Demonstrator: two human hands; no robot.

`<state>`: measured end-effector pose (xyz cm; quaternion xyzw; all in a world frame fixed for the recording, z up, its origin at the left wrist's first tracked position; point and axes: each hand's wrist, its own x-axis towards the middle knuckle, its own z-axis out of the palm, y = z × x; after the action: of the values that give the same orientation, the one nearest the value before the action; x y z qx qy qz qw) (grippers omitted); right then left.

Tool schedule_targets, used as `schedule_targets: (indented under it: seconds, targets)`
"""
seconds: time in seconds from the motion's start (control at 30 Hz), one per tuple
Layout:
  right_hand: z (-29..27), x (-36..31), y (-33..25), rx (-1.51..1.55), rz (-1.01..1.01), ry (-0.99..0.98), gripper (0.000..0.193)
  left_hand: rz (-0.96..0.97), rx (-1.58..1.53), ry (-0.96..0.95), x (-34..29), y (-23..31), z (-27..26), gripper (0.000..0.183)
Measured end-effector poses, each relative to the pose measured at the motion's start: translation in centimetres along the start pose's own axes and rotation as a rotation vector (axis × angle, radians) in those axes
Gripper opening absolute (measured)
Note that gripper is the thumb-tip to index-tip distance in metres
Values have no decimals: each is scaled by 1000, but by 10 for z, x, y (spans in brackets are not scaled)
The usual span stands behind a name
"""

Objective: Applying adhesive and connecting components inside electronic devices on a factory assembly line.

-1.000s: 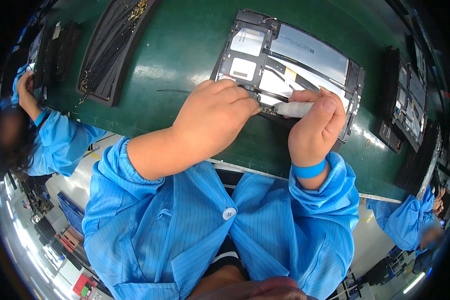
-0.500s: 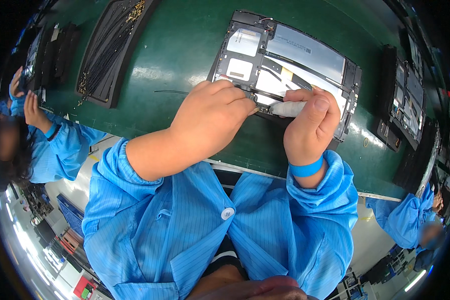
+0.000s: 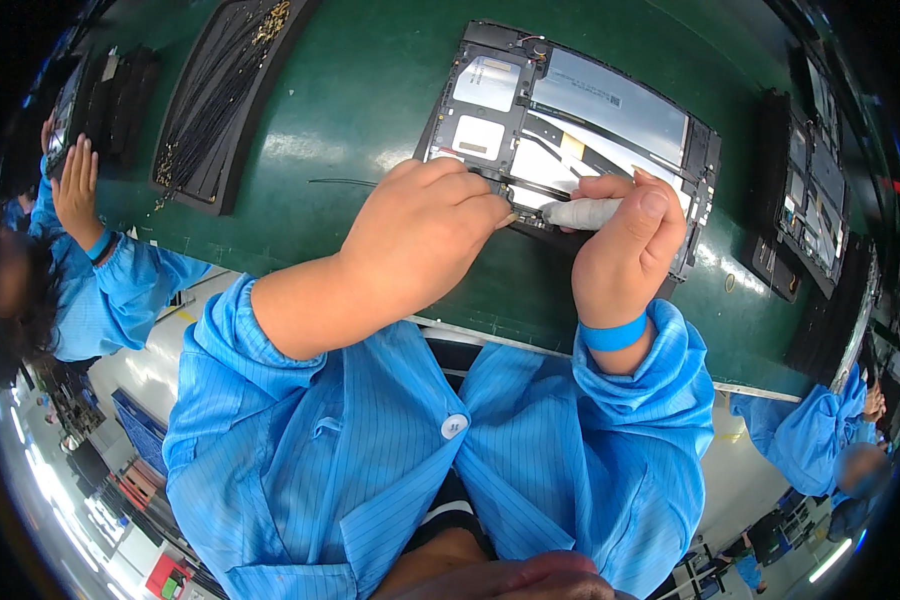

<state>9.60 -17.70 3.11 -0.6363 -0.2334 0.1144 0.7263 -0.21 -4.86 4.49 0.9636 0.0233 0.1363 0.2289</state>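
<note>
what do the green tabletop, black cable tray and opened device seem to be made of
Green tabletop: probably a rubber or vinyl surface, semi-gloss, since it throws back blurred light patches.
Black cable tray: foam or plastic, matte; its thick walls look dull, so I can't tell which.
Opened device: likely plastic in its dull black frame; the silvery panel reflects like metal or foil.

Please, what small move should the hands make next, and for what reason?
Probably a light press with the white tapered piece at the right hand, while the left hand steadies the open device: the piece's tip and the left fingertips sit close together at its near edge. Gently, I would say, as a thin black wire trails beside the left hand.
</note>
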Motion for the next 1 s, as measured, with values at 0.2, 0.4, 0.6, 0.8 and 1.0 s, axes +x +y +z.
schedule_targets:
  seconds: [0.2, 0.4, 0.6, 0.8, 1.0]
  targets:
    - [-1, -1, 5, -124, -140, -95, 14, -5, 3, -6, -1, 0, 1, 12]
    - [-3, -3, 6, -266, -155, -115, 23, -12, 0, -19, -1, 1, -1, 12]
    - [3, 2, -16, -565, -222, -268, 20, -10, 0, -23, 1, 2, -1, 14]
    - [18, 3, -26, -656, -292, -339, 13, 11, 32, -39, 0, 3, -5, 13]
    - [7, 18, -4, -223, 243, -67, 33, -63, -49, 96, -10, 9, -11, 13]
